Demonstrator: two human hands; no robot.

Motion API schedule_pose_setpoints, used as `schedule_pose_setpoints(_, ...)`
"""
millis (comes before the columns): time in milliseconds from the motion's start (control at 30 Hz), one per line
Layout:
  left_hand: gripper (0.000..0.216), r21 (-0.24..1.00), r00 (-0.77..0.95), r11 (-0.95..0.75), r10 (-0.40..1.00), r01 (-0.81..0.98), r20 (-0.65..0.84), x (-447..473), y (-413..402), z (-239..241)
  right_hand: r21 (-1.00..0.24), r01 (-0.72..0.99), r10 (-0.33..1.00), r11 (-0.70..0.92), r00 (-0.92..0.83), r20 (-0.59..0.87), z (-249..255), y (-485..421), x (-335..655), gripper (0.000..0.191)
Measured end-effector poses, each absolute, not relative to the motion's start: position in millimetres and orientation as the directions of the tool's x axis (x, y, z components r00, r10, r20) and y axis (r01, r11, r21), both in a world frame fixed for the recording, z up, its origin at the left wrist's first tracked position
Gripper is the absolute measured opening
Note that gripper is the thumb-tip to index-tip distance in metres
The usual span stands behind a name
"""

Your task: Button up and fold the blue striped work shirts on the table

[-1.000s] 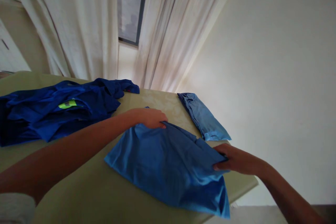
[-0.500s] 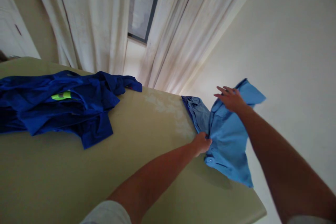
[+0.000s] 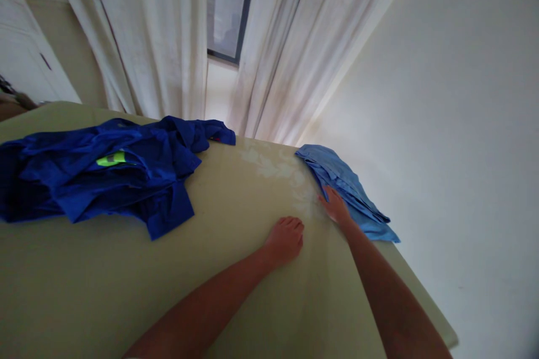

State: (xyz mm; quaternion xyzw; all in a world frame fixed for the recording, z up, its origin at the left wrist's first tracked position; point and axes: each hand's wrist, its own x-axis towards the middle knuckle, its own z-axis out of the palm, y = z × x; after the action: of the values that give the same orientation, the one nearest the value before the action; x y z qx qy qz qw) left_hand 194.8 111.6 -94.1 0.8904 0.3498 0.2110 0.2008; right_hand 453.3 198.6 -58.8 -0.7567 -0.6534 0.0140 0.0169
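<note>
A light blue folded garment [image 3: 337, 171] lies along the right edge of the surface, its layers showing at the near side. My right hand [image 3: 336, 206] rests against its near left edge, with fingers stretched out and apart. To the left, my left hand [image 3: 285, 240] is over the bare covering, away from the garment. Its fingers are curled in and close together, and nothing shows in them. Farther left, a crumpled dark blue garment [image 3: 126, 174] with a fluorescent yellow-green strip [image 3: 112, 159] is spread out, touched by neither hand.
A pale yellow-green covered surface [image 3: 236, 196] stretches beneath both garments. A white wall [image 3: 463, 123] stands close to its right edge. Long pale curtains [image 3: 155, 33] hang behind, on both sides of a dark-framed window [image 3: 229, 5]. At far left is a white door-like panel [image 3: 29, 45].
The light blue garment, raised and held before, now lies flat on the surface. My left hand has let go and moved left. My right hand has come down to the garment's near edge.
</note>
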Motion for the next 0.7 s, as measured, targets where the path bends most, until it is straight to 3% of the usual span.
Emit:
schedule_pose_setpoints(67, 0.031, 0.502, 0.673, -0.679, 0.703, 0.536, 0.232, 194.5, 110.6, -92.8, -0.064, 0.985, 0.978, -0.161, 0.168, 0.122, -47.8, 189.1, 470.5, 0.057)
schedule_pose_setpoints(167, 0.032, 0.503, 0.676, -0.682, 0.699, 0.531, 0.234, 191.1, 108.8, -92.5, -0.082, 0.943, 0.920, -0.322, 0.332, 0.208, -36.8, 168.5, 505.4, 0.059)
schedule_pose_setpoints(367, 0.030, 0.476, 0.669, -0.678, 0.709, 0.560, 0.222, 192.1, 110.1, -88.1, -0.080, 0.774, 0.770, -0.628, 0.633, 0.076, -37.9, 140.0, 601.2, 0.087)
schedule_pose_setpoints(500, 0.029, 0.436, 0.666, -0.680, 0.715, 0.590, 0.214, 196.2, 110.3, -85.8, -0.085, 0.806, 0.807, -0.586, 0.590, 0.034, -45.8, 134.9, 638.0, 0.084)
schedule_pose_setpoints(700, 0.029, 0.426, 0.653, -0.669, 0.728, 0.609, 0.208, 197.8, 108.6, -84.8, -0.052, 0.828, 0.826, -0.559, 0.561, 0.052, -48.4, 145.7, 644.3, 0.062)
